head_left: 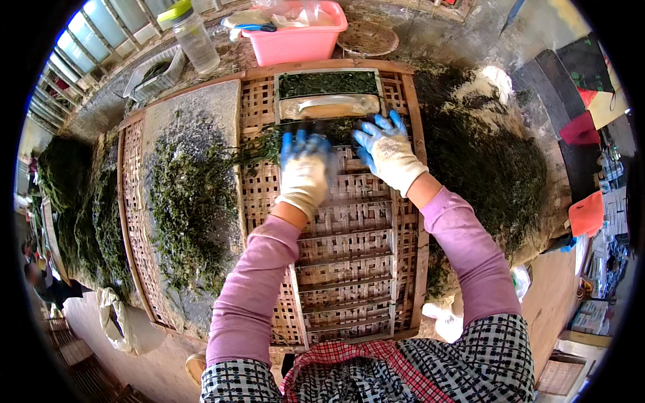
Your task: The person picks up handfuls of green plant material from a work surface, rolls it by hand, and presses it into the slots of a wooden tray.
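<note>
Both my hands wear cream gloves with blue fingers. My left hand (306, 176) lies over the slatted frame's left rail, partly blurred, fingers stretched forward onto dark green, seaweed-like shreds (271, 143). Just to its right, my right hand (393, 156) spreads its fingers by the right rail, at the edge of the same green layer. The narrow slatted frame (346, 240) rests on a woven bamboo panel (261, 195). Ahead of my hands, a wooden block with a pale handle (329, 106) sits inside the frame. Beyond it, green shreds (328, 84) fill the far compartment.
A grey board with a loose green heap (191, 208) lies left. A larger dark green pile (487, 151) spreads right. Behind stand a pink basin (295, 46), a lidded clear bottle (195, 43), a small grey tray (156, 72) and a round woven tray (368, 39).
</note>
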Action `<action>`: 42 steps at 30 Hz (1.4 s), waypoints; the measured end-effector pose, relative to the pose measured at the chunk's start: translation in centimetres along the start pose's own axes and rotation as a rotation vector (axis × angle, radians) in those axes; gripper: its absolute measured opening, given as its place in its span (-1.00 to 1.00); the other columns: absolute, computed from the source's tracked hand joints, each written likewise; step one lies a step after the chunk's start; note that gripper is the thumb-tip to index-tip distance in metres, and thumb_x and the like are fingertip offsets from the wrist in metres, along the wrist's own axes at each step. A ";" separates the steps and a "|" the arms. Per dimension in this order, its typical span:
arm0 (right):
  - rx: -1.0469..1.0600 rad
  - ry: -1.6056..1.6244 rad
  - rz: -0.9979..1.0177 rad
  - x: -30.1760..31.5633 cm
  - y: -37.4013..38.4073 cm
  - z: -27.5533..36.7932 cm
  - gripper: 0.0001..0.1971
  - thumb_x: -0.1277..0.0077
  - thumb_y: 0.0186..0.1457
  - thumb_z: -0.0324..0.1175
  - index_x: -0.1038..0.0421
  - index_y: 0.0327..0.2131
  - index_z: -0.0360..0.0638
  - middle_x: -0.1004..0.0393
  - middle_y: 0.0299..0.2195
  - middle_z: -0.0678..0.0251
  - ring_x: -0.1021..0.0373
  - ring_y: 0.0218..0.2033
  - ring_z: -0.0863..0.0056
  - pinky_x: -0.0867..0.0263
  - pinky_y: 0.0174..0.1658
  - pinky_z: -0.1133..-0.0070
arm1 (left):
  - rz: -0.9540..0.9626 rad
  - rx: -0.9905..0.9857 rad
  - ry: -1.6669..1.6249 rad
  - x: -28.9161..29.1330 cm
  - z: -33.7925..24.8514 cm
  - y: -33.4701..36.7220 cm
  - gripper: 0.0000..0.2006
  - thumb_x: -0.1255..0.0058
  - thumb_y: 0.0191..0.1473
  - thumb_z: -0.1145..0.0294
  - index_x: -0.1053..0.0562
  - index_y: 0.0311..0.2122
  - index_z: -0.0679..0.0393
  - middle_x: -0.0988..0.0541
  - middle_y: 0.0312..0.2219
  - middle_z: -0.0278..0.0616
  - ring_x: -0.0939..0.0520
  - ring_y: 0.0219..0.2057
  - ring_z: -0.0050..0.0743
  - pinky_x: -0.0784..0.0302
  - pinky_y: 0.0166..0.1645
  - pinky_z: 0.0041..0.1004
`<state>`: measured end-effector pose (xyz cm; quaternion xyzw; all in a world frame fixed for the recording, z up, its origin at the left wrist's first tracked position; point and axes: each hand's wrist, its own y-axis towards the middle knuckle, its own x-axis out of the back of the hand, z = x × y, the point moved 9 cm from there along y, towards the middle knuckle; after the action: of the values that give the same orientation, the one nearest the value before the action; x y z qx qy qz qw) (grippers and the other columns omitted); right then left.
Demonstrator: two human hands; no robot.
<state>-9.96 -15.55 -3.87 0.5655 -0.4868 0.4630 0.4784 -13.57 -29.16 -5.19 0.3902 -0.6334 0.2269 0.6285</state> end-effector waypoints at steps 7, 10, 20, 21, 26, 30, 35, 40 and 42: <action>0.047 0.105 -0.154 1.1 -0.3 -0.1 -0.53 -0.06 0.06 -0.22 -0.38 0.07 -0.04 -0.34 0.16 0.23 -0.24 0.19 0.18 0.07 0.36 0.23 | -0.259 -0.026 -0.073 1.5 0.4 0.5 -0.66 0.01 0.07 0.19 -0.58 -0.11 0.12 -0.56 -0.01 -0.09 -0.40 0.18 -0.01 0.01 0.37 0.05; 0.194 -0.038 0.155 -1.4 0.7 2.0 -0.49 0.21 0.30 -0.09 -0.19 0.26 -0.01 -0.09 0.35 0.29 -0.07 0.34 0.35 0.23 0.43 0.37 | -0.182 -0.069 -0.013 1.0 -0.4 1.1 -0.66 0.02 0.07 0.19 -0.58 -0.09 0.09 -0.52 0.08 -0.14 -0.34 0.25 -0.14 0.05 0.39 0.00; -0.118 0.115 -0.213 0.0 -1.9 -8.6 -0.52 -0.08 0.05 -0.35 -0.35 0.10 -0.05 -0.37 0.10 0.15 -0.23 0.21 0.17 0.11 0.39 0.24 | -0.130 -0.019 -0.102 2.4 -1.9 1.3 -0.60 0.04 0.13 0.08 -0.56 -0.04 0.09 -0.47 0.13 -0.12 -0.32 0.27 -0.13 0.14 0.43 -0.09; -0.183 0.036 -0.180 -2.1 -2.0 -10.0 -0.53 -0.09 0.04 -0.35 -0.37 0.07 -0.08 -0.36 0.10 0.14 -0.21 0.22 0.17 0.10 0.39 0.24 | 0.005 0.000 -0.142 1.4 -3.6 1.9 -0.53 0.08 0.16 0.03 -0.52 0.05 0.09 -0.40 0.19 -0.11 -0.26 0.30 -0.14 0.19 0.44 -0.12; -0.304 0.124 -0.144 0.6 0.1 -8.6 -0.69 -0.11 0.01 -0.33 -0.45 -0.11 -0.11 -0.53 -0.18 0.14 -0.44 -0.05 0.16 -0.24 0.14 0.23 | 0.227 -0.131 -0.109 -3.1 -9.2 4.1 -0.33 0.16 0.16 -0.11 -0.32 0.22 0.18 -0.21 0.29 0.02 -0.11 0.36 -0.07 0.18 0.45 -0.23; -0.234 0.275 -0.119 1.5 2.5 -4.3 -0.79 -0.04 0.09 -0.37 -0.46 -0.18 -0.14 -0.57 -0.42 0.17 -0.54 -0.37 0.22 -0.46 -0.25 0.32 | 0.303 -0.171 -0.005 -4.2 -11.1 4.4 -0.41 0.14 0.17 -0.06 -0.32 0.20 0.09 -0.32 0.22 -0.02 -0.24 0.28 -0.10 0.04 0.41 -0.21; 0.035 0.440 -0.223 5.1 4.1 2.5 -0.72 0.02 0.15 -0.47 -0.45 -0.04 -0.12 -0.56 -0.37 0.16 -0.51 -0.38 0.32 -0.46 -0.24 0.41 | 0.152 -0.167 0.248 -3.5 -8.9 3.3 -0.63 0.20 0.28 0.16 -0.42 0.10 0.04 -0.41 0.12 -0.11 -0.42 0.14 -0.31 -0.18 0.32 -0.25; -0.129 0.423 -0.129 1.5 2.4 -3.5 -0.68 0.00 0.13 -0.43 -0.44 -0.02 -0.09 -0.55 -0.40 0.12 -0.49 -0.40 0.16 -0.42 -0.26 0.31 | -0.003 0.129 -0.218 0.8 -2.4 1.5 -0.51 0.06 0.14 0.05 -0.48 0.07 0.16 -0.45 0.14 -0.05 -0.40 0.21 -0.19 -0.12 0.37 -0.34; -0.056 0.428 -0.195 2.0 3.1 -1.7 -0.64 -0.06 0.09 -0.35 -0.43 0.00 -0.09 -0.56 -0.35 0.05 -0.51 -0.32 0.06 -0.42 -0.23 0.27 | 0.049 0.233 -0.067 0.0 1.1 0.7 -0.36 0.17 0.17 -0.10 -0.36 0.19 0.21 -0.34 0.23 -0.03 -0.31 0.28 -0.16 -0.03 0.39 -0.31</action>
<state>-12.99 -14.30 -1.45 0.4853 -0.3301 0.5101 0.6288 -14.82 -29.53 -5.20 0.4524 -0.6326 0.3012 0.5517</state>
